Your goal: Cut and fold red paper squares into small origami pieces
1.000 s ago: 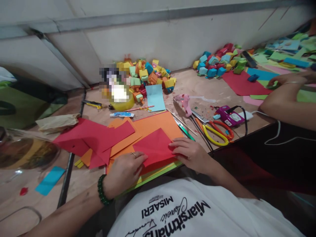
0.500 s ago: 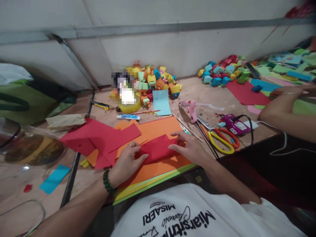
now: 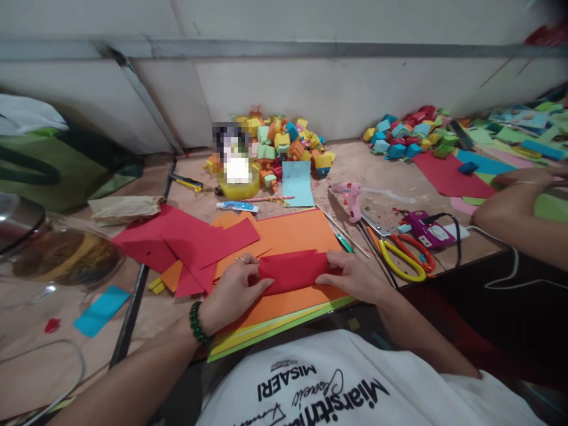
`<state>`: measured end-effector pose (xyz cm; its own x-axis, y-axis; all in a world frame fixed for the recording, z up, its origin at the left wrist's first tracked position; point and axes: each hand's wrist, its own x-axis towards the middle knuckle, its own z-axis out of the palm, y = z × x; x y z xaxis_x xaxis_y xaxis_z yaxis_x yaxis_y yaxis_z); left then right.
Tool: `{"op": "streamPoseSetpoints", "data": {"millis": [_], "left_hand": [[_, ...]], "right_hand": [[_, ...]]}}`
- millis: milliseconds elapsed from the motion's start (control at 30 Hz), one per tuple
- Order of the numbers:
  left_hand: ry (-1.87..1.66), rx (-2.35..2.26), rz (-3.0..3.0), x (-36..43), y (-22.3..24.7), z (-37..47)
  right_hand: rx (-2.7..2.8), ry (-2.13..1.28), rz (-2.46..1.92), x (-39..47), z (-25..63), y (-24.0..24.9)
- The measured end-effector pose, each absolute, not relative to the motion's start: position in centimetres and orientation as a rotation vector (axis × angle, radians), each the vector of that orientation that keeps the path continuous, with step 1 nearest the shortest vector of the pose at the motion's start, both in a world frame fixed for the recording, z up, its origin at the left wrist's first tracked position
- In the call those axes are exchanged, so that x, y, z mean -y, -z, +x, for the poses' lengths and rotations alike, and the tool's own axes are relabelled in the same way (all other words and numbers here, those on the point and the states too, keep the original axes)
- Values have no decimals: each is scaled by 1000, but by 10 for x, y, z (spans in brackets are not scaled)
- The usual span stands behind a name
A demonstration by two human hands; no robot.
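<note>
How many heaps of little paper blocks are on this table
2: the left heap behind the light blue sheet, the right heap beyond the pink glue gun. Others may be hidden.

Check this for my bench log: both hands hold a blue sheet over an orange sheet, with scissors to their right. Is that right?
Not quite: in the head view, the left hand and right hand hold a red sheet, not a blue one. The rest is right: orange sheet beneath, scissors to the right.

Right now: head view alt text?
Left hand and right hand hold a folded red paper sheet over an orange-topped paper stack; a pink glue gun and yellow-and-red-handled scissors lie to the right.
</note>
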<state>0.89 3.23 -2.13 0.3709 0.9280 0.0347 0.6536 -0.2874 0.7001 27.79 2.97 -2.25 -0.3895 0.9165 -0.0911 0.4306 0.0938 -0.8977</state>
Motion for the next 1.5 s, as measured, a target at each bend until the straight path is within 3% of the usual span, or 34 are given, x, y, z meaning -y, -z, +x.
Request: {"op": "streamPoseSetpoints", "data": {"millis": [133, 267, 567, 833, 1033, 1233, 1500], "left_hand": [[-555, -1372, 2063, -32, 24, 13], [-530, -1408, 2080, -35, 22, 15], [-510, -1385, 2137, -39, 19, 17], [-328, -1462, 2017, -53, 10, 25], [-450, -1407, 2055, -60, 11, 23], [-854, -1399, 1902, -62, 11, 19], [-854, -1208, 1451, -60, 1, 24]], "right_hand": [[1833, -1224, -1503, -24, 274, 10], [1943, -830, -1693, -25, 268, 10], [2167, -564, -1585, -34, 267, 15], [2230, -672, -1685, -42, 264, 1], [2019, -985, -1564, -43, 264, 11], [1564, -1149, -1327, -47, 267, 24], [1199, -1257, -1302, -45, 260, 27]]}}
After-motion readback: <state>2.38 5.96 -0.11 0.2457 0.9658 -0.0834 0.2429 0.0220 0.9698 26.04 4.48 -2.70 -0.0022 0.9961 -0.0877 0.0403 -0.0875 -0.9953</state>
